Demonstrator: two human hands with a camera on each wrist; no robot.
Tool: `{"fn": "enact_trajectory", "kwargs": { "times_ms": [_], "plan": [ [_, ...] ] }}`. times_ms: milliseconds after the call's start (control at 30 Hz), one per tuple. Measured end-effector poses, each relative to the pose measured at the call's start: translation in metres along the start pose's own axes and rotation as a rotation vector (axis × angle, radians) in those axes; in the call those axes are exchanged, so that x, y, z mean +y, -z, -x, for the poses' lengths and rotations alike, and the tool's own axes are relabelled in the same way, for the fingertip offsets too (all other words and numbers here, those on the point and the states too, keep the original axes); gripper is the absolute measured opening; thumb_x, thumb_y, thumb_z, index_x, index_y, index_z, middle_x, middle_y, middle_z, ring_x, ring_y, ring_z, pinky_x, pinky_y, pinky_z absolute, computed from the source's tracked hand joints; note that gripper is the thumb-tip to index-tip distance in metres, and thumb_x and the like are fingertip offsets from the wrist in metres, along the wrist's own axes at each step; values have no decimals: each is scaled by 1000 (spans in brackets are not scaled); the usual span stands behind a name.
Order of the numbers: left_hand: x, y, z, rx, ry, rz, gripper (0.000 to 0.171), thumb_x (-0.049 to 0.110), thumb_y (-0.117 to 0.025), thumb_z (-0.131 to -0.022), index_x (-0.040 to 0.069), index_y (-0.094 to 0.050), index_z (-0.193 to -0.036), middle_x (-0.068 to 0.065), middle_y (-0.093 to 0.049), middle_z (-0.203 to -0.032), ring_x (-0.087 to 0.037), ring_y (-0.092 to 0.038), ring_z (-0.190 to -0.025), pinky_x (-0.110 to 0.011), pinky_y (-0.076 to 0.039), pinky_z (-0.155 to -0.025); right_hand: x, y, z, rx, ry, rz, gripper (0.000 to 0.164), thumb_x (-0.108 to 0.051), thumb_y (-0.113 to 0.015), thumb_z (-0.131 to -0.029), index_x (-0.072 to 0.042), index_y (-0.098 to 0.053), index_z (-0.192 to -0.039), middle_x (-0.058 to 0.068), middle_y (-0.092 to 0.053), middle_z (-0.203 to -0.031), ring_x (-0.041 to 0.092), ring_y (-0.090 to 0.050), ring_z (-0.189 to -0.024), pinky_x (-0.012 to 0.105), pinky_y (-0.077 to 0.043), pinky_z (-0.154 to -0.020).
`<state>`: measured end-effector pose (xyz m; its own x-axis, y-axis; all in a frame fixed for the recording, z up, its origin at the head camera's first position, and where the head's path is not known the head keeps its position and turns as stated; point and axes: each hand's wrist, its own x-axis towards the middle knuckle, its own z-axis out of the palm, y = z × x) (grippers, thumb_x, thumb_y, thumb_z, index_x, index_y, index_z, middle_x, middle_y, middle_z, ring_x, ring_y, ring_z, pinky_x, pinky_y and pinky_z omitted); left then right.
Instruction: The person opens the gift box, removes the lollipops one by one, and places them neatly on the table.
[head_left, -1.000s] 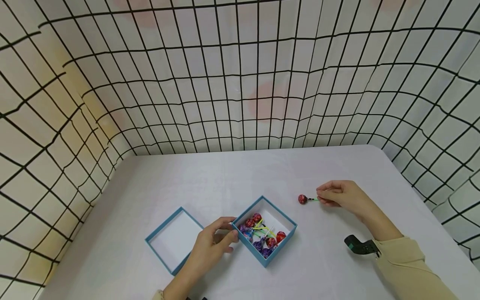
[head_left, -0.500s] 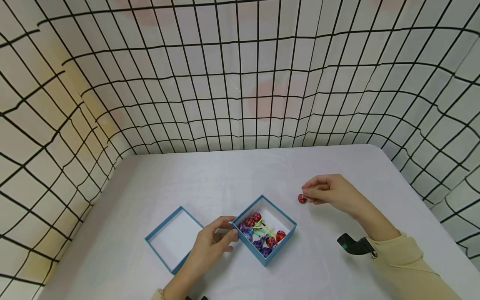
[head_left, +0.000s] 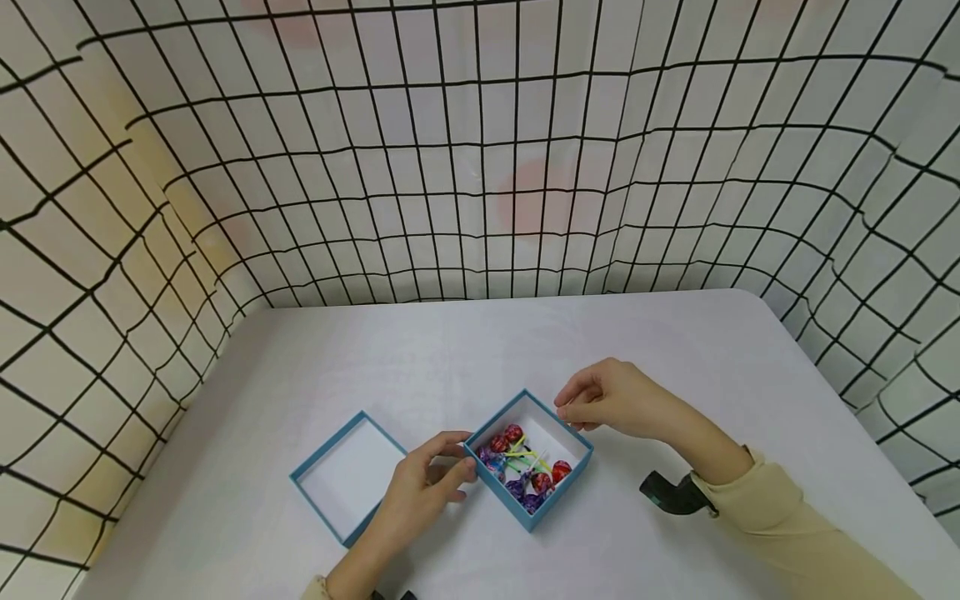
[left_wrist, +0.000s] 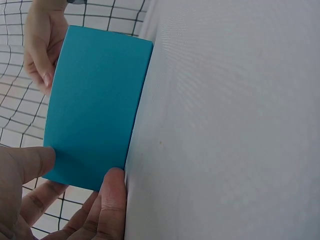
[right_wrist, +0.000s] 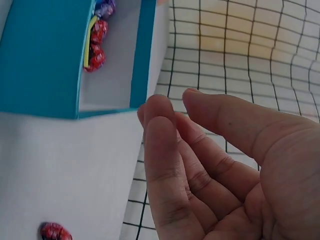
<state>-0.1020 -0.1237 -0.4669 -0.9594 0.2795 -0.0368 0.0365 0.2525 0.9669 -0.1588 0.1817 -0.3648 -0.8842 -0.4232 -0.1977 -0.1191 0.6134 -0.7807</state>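
An open-topped teal box (head_left: pixel 551 508) holds several wrapped lollipops (head_left: pixel 542 483), red and purple, with yellow and green sticks. My left hand (head_left: pixel 423 487) holds the box at its left corner, thumb on one side and fingers around the other, as the left wrist view shows. Beside the back right edge of the box is my right hand (head_left: pixel 626 404). Nothing sits between its thumb and fingertips in the right wrist view. A red lollipop (right_wrist: pixel 55 231) lies on the table there; in the head view the right hand hides it.
Left of the box lies the teal-rimmed lid (head_left: pixel 352 483), its white inside facing up, partly behind my left wrist. A white cloth covers the table (head_left: pixel 420 350). Black-gridded curtain (head_left: pixel 480 167) surrounds its back and sides.
My right hand has moved left from the lollipop stick, over the lollipop, to the box's edge. The left hand, box and lid have stayed put.
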Motion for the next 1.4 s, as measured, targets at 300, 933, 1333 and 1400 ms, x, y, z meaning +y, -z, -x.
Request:
{"fn": "enact_trajectory", "kwargs": {
  "times_ms": [300,933,1333,1400],
  "plan": [
    [-1,1,0,-4,1,-4,38,19,-69,-107,8,-64,-143,-24,-69,-127,-29,-80,-100,-28,-69,-73,-11,-25,-12,-75,0,91,8,-14,-80,-97,-6,-79,-98,0,-78,-77,19,-75,-74,29,-62,-68],
    [-1,0,-1,5,-9,5,36,17,-68,-107,8,-65,-142,-24,-69,-126,-30,-81,-98,-29,-69,-73,-23,-49,-26,-143,-43,191,10,-2,-80,-93,-5,-78,-84,5,-76,-72,17,-74,-65,23,-58,-58],
    [2,-1,-1,15,-5,28,37,15,-70,-106,7,-65,-141,-24,-70,-126,-34,-81,-98,-31,-69,-72,-20,-55,-31,-150,-31,210,7,5,-82,-88,-1,-78,-87,4,-76,-71,15,-72,-64,25,-59,-60],
    [2,-1,-2,15,-5,26,37,15,-69,-106,7,-65,-142,-24,-70,-126,-34,-81,-99,-31,-69,-72,-19,-56,-32,-144,-39,205,7,6,-82,-87,0,-78,-88,3,-75,-72,14,-70,-65,25,-60,-61]
  ]
}}
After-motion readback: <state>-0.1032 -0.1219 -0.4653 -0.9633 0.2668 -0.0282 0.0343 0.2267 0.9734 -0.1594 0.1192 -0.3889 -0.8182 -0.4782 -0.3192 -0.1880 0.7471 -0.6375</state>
